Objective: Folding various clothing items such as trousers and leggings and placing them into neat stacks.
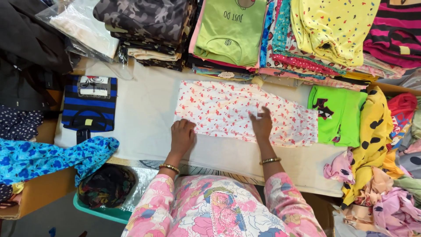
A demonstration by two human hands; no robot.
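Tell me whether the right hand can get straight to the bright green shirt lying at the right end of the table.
Probably yes. The right hand rests flat on the white flamingo-print garment, and the bright green shirt lies just past that garment's right end. Only flat cloth lies between them; nothing covers the shirt's near side.

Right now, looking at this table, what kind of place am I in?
Probably a clothing shop or garment sorting room. Both hands, left hand and right hand, press flat a white printed garment on a cloth-covered table. Behind it stand folded clothing stacks, and loose garments are heaped at the right.
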